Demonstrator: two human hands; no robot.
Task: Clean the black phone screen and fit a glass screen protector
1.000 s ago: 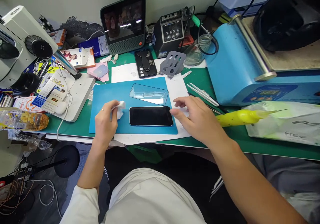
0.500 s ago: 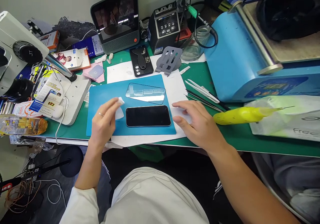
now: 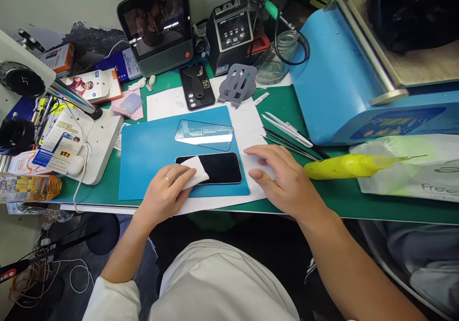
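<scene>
A black-screened phone lies flat on a blue mat. Over its left end, my left hand pinches a folded white wipe that covers part of the screen. Just behind the phone rests a clear glass sheet with a dark rim. To the right of the phone, my right hand hovers above white paper, thumb and fingers apart, holding nothing.
Tweezers and a yellow bottle with a needle tip lie right of my right hand. Behind are a grey stand, a black phone case and a soldering station. A microscope base stands left, a blue machine right.
My left hand has moved right with the white wipe, from beside the phone onto its left end. My right hand stays nearly in place. The view has shifted slightly.
</scene>
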